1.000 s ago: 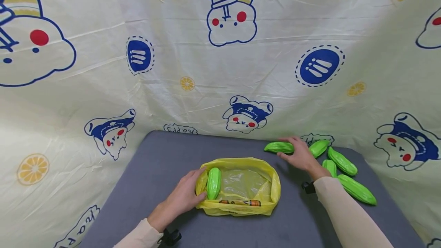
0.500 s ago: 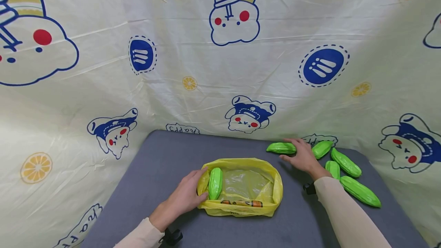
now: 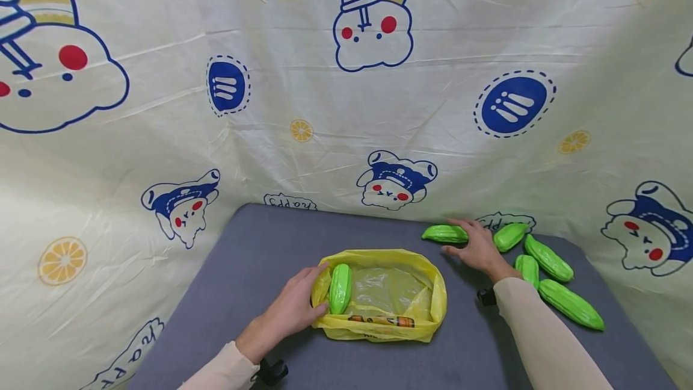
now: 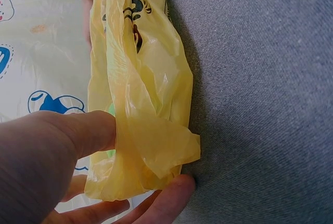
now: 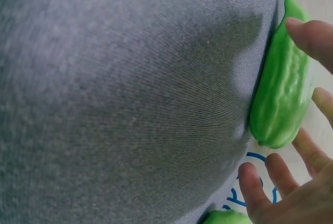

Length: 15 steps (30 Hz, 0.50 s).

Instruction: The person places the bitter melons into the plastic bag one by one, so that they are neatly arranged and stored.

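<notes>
Little shifts from a moment ago except my head view. Beyond and right of the crinkled yellow plastic bag [image 3: 390, 333], my right hand [image 3: 480, 248], fingers loosely spread, straddles a glossy, ridged, tapered green gourd [image 3: 441, 233]; grasping only its smooth end could let it slip. My left hand [image 3: 295, 300] pinches the bag's left end, whose thin film might crumple if tugged.

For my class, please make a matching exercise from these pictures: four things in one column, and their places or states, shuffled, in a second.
Things
1. Yellow bag
2. Left hand
3. Right hand
4. Backdrop

Places or states
A. At a green vegetable near the far edge of the table
B. Printed with cartoon figures
C. Has one vegetable inside
D. At the bag's left end

Pairs: 1-C, 2-D, 3-A, 4-B
</notes>
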Motion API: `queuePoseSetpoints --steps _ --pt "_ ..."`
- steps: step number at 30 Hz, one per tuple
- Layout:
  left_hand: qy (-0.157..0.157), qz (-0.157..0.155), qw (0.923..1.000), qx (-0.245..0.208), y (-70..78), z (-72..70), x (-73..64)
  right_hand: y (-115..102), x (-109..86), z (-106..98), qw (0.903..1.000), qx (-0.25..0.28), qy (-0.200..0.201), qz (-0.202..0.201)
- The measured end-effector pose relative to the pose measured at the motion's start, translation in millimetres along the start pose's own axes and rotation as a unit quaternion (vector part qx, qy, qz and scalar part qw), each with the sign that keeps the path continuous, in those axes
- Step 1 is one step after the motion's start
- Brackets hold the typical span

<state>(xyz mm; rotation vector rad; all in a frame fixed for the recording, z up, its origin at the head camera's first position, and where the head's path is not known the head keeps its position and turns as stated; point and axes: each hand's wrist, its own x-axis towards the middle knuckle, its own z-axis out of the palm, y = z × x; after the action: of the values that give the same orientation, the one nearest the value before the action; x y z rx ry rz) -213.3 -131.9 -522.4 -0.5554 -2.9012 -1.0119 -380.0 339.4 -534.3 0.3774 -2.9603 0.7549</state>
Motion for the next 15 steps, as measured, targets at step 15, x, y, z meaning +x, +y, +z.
queuePoseSetpoints --steps 15 --pt "-0.003 0.000 1.0000 -0.006 -0.8 -0.1 -0.1 2.9 -1.7 6.7 0.9996 0.004 0.022 0.020"
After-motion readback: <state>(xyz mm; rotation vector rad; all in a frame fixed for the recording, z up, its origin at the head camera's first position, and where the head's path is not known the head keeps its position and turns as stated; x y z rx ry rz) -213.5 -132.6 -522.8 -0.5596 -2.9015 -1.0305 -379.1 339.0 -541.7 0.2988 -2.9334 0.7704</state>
